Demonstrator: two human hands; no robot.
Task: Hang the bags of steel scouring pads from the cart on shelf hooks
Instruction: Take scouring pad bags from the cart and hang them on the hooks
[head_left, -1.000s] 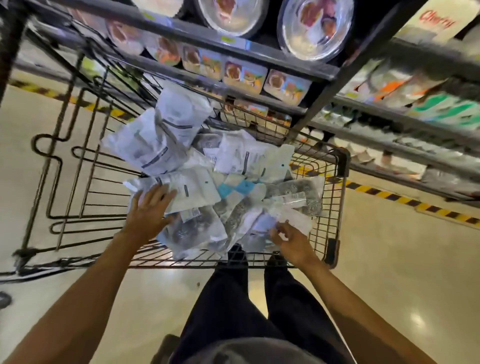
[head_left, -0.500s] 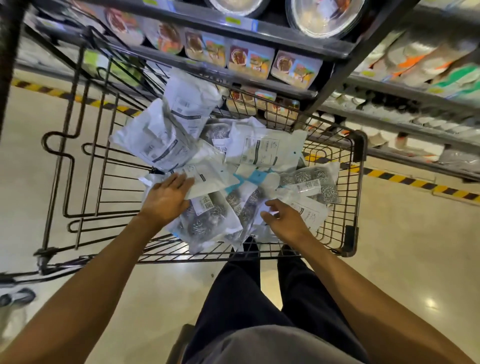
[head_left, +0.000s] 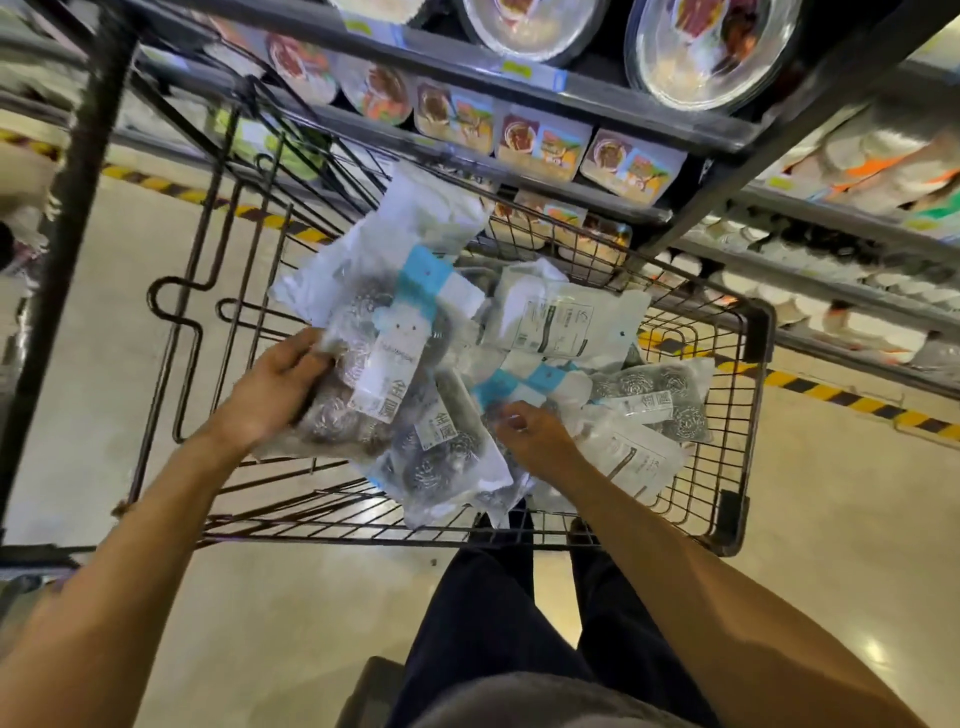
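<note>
Now the left hand grips one bag of steel scouring pads by its left edge, over the cart, while the right hand, fingers curled, pinches a second bag in the pile just beside.

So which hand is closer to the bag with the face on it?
Left. The left hand grips the face-label scouring pad bag by its edge; the right hand is apart, to its right.

Bags were clear, crinkly plastic w/ glossy sheen; pads inside were shiny coiled steel. Cart was dark matt wire metal, floor smooth & polished, shelf edge grey matt metal
</note>
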